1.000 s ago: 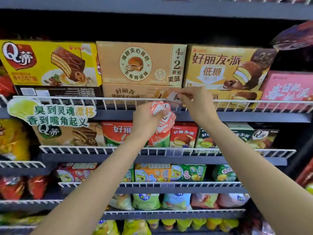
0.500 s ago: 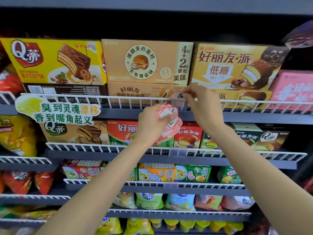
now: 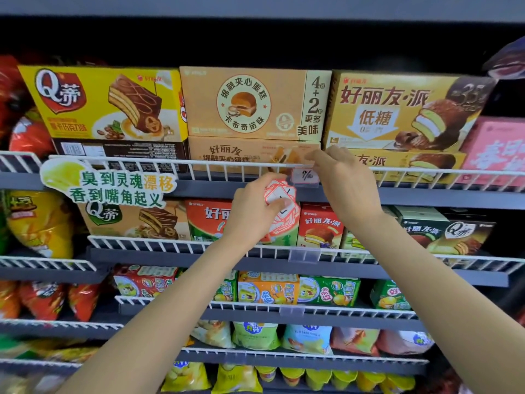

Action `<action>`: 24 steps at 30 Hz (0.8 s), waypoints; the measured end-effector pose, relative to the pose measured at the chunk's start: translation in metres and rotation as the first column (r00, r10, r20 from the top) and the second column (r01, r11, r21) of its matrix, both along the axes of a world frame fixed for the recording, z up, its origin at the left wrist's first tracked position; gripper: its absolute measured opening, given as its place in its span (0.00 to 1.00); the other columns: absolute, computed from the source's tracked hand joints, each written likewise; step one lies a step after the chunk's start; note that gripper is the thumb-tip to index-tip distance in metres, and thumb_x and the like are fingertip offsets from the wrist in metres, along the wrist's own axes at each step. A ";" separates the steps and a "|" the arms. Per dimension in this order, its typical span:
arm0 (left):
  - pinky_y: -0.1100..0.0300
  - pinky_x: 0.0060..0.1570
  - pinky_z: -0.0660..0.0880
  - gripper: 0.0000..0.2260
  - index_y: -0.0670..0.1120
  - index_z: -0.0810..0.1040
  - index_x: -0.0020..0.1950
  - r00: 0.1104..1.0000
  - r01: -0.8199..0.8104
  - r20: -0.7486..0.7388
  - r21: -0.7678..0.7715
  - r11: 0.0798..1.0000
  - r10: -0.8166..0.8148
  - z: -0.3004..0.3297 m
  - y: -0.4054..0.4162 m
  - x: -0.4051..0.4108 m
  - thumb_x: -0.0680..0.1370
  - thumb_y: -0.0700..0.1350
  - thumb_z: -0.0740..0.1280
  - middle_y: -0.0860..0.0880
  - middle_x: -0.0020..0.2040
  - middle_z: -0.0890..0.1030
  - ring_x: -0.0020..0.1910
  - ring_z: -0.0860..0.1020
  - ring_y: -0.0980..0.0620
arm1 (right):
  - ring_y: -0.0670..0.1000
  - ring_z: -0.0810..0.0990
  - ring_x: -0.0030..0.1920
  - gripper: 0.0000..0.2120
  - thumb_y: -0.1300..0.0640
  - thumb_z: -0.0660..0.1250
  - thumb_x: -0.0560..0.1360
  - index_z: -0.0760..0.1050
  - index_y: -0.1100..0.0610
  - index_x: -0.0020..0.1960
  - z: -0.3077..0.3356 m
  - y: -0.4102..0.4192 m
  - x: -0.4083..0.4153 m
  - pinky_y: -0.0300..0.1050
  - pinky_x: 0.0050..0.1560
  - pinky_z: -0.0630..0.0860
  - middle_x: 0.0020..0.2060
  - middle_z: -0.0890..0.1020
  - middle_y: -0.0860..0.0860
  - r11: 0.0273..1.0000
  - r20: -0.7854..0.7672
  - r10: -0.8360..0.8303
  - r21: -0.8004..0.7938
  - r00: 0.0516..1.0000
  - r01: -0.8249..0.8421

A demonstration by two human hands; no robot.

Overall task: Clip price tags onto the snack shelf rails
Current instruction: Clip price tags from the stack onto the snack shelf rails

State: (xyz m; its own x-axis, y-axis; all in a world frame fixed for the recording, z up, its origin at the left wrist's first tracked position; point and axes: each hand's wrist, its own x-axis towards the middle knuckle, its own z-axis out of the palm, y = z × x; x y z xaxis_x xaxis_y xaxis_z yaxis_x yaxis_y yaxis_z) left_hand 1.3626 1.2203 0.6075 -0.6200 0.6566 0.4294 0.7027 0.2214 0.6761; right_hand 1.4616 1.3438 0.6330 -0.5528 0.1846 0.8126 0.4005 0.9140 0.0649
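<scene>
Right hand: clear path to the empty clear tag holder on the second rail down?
Probably yes. The right hand is on the top rail at the price tag; the clear holder lies below it, uncovered. Only the tag stack in the left hand hangs nearby.

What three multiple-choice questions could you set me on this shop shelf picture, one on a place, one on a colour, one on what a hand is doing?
1. Where does the price tag with handwriting hang?
A. on the top wire rail
B. on the lowest rail
C. on the floor

2. What colour edges the stack of tags?
A. blue
B. red
C. black

3. What is the left hand doing?
A. hanging idle
B. pressing flat on a box
C. holding the stack of tags

Answers:
1 A, the tag sits on the top wire rail below the tan cake boxes, where the right hand reaches.
2 B, the cards show red borders around white.
3 C, its fingers curl round the cards.
</scene>
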 end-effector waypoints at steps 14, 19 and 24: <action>0.55 0.62 0.68 0.20 0.52 0.74 0.65 1.000 0.002 0.004 -0.014 1.000 -0.002 0.010 -0.003 0.006 0.74 0.47 0.71 0.48 0.64 0.77 0.67 0.71 0.47 | 0.60 0.79 0.44 0.12 0.74 0.70 0.62 0.81 0.65 0.44 -0.020 0.002 -0.003 0.45 0.31 0.70 0.47 0.80 0.60 0.997 -0.044 -0.013 0.073 0.999 0.017; 0.57 0.62 0.66 0.20 0.52 0.73 0.66 1.000 0.007 0.001 -0.020 1.000 -0.007 0.011 -0.003 0.005 0.74 0.47 0.70 0.49 0.66 0.76 0.68 0.70 0.48 | 0.61 0.80 0.46 0.14 0.74 0.69 0.65 0.80 0.66 0.49 -0.027 0.009 -0.003 0.52 0.40 0.79 0.48 0.82 0.60 0.995 -0.007 0.091 0.051 0.996 -0.091; 0.58 0.62 0.66 0.22 0.51 0.72 0.68 1.000 0.014 0.019 -0.011 1.000 -0.014 0.015 -0.003 0.006 0.74 0.47 0.70 0.49 0.67 0.75 0.68 0.69 0.49 | 0.63 0.79 0.50 0.19 0.76 0.68 0.63 0.79 0.68 0.54 -0.027 0.011 0.002 0.56 0.46 0.79 0.51 0.80 0.62 0.995 0.068 0.087 0.049 0.994 -0.090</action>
State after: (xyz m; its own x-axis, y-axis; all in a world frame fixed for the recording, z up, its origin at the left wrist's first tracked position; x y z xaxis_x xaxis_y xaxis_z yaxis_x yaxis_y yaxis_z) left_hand 1.3686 1.2178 0.6222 -0.6190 0.6699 0.4100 0.6927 0.2196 0.6870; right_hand 1.4639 1.3549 0.6064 -0.6173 0.0910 0.7814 0.3113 0.9405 0.1364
